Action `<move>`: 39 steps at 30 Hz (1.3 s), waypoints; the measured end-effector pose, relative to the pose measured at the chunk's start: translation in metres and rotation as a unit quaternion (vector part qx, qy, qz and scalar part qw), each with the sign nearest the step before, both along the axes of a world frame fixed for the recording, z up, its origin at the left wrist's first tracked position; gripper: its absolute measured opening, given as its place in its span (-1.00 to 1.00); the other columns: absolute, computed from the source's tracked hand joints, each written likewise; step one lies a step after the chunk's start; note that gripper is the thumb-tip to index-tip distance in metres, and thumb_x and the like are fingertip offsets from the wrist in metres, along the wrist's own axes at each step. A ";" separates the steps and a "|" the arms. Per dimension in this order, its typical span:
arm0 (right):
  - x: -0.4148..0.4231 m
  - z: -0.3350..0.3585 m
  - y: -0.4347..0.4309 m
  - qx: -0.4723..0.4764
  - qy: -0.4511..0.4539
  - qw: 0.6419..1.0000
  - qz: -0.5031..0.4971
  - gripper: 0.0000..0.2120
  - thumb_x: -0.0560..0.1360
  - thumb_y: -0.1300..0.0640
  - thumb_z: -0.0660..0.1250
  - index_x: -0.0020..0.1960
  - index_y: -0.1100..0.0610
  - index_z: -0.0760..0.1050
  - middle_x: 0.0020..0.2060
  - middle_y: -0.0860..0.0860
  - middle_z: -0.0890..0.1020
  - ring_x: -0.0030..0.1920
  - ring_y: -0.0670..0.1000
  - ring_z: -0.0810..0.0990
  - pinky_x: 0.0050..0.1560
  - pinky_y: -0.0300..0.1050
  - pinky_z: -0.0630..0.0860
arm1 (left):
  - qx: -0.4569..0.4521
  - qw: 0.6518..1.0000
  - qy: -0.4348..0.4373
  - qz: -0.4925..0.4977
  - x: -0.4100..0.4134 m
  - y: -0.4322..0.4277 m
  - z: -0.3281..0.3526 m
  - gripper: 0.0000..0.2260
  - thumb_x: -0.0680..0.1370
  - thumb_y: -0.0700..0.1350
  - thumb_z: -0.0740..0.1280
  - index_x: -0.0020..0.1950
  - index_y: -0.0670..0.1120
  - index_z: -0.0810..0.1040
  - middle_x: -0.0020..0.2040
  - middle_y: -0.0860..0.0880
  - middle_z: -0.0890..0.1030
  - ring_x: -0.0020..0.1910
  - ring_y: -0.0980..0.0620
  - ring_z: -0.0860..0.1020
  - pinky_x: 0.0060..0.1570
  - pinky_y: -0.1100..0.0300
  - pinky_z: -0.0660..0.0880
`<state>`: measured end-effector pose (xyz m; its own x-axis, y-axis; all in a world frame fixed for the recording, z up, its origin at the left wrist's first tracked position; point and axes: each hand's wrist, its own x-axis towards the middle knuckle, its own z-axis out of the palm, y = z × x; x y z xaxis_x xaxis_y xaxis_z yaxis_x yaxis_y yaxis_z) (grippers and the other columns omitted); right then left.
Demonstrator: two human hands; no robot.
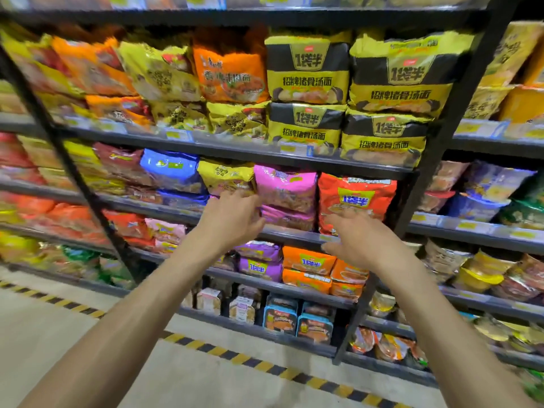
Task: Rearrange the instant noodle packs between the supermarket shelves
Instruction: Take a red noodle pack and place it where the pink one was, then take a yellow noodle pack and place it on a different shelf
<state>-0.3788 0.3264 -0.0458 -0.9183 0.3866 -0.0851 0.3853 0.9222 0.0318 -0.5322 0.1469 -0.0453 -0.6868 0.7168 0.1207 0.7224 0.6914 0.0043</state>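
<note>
Both my arms reach toward the middle shelf (294,231) of a black rack full of instant noodle packs. My left hand (235,219) is at the left edge of a stack of pink packs (285,189), fingers loosely curled and touching the lower pink pack; I cannot tell if it grips it. A yellow pack (225,175) sits just above that hand. My right hand (359,237) hovers with spread fingers in front of a red-orange pack (356,198), holding nothing.
Black-and-yellow multipacks (307,69) fill the shelf above, orange (309,262) and purple packs (259,260) the shelf below, boxed noodles (315,325) the bottom shelf. Black uprights (435,172) frame the bay. A yellow-black hazard stripe (265,363) runs along the floor.
</note>
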 end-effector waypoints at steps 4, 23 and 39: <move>-0.009 0.012 -0.042 0.001 0.011 0.999 0.050 -0.46 0.59 -0.15 0.26 0.51 0.01 0.28 0.43 0.09 0.39 0.43 0.18 0.34 0.34 0.11 0.39 | -0.029 0.999 0.013 0.038 0.010 -0.049 0.014 -0.57 0.64 0.17 0.21 0.45 -0.01 0.42 0.39 -0.13 0.49 0.38 -0.21 0.42 0.21 -0.11 0.45; -0.116 0.067 -0.304 0.045 0.040 0.982 0.177 -0.44 0.59 -0.18 0.23 0.51 0.03 0.27 0.41 0.13 0.40 0.39 0.21 0.37 0.27 0.11 0.41 | -0.032 0.982 0.087 0.165 -0.031 -0.329 0.042 -0.52 0.64 0.22 0.16 0.52 0.06 0.32 0.46 -0.09 0.43 0.45 -0.19 0.35 0.33 -0.14 0.37; -0.232 0.059 -0.561 0.055 0.067 0.951 0.297 -0.44 0.62 -0.18 0.18 0.54 -0.02 0.19 0.45 0.10 0.36 0.46 0.20 0.31 0.30 0.16 0.40 | -0.036 0.952 0.057 0.300 -0.095 -0.592 0.046 -0.50 0.66 0.23 0.14 0.55 0.06 0.29 0.49 -0.11 0.39 0.48 -0.20 0.34 0.37 -0.19 0.38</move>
<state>-0.6107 -0.2347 0.0136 -0.9773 -0.2036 0.0584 -0.1950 0.9724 0.1280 -0.6276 -0.4450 0.0007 -0.9602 0.2094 0.1846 0.1910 0.9751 -0.1130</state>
